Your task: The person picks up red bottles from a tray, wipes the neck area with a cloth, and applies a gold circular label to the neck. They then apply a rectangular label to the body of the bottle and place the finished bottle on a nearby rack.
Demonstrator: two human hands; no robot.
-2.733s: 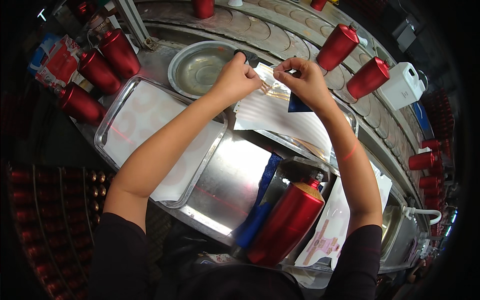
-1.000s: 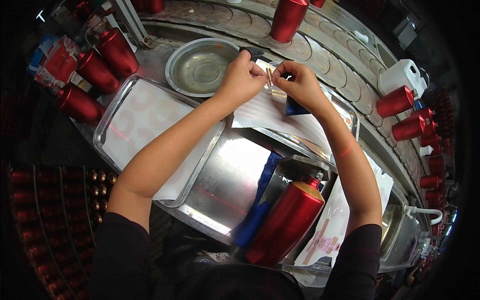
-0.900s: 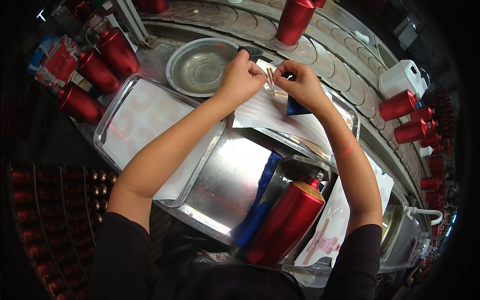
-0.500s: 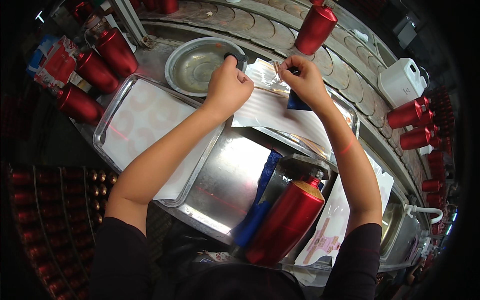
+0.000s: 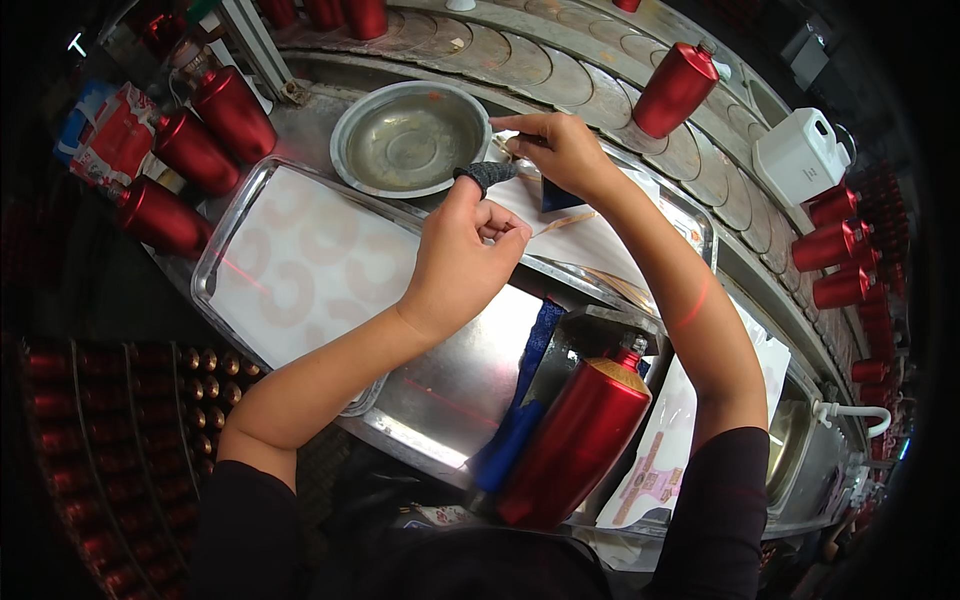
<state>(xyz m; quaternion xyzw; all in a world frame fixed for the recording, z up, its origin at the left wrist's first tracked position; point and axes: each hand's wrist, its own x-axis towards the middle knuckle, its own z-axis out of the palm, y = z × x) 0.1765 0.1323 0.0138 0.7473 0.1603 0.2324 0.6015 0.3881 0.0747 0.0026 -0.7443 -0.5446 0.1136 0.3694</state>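
Note:
My left hand [image 5: 465,255] is closed in a pinch beside the metal basin, a dark ribbed cover [image 5: 487,178] on one digit. A thin brownish strip [image 5: 565,222] runs from near its fingertips over a white sheet [image 5: 605,235]; whether the fingers hold it is unclear. Farther off, my right hand [image 5: 565,155] is closed with its fingertips at the basin's right side, over a small pale-gold bit too small to name. A dark blue piece [image 5: 558,196] shows under its palm. Nearest my body, a large red bottle [image 5: 580,440] lies tilted beside blue cloth [image 5: 515,430].
A metal basin [image 5: 345,150] of liquid stands behind a metal tray [image 5: 205,270] with a white sheet bearing faint curved shapes. More red bottles [image 5: 195,150] stand left. A slatted conveyor [image 5: 590,92] carries a red bottle [image 5: 676,90]. A white jug [image 5: 800,155] is at right.
My left hand has moved nearer and slightly right, away from the basin rim. My right hand has shifted left toward the basin. The bottle on the conveyor has travelled right.

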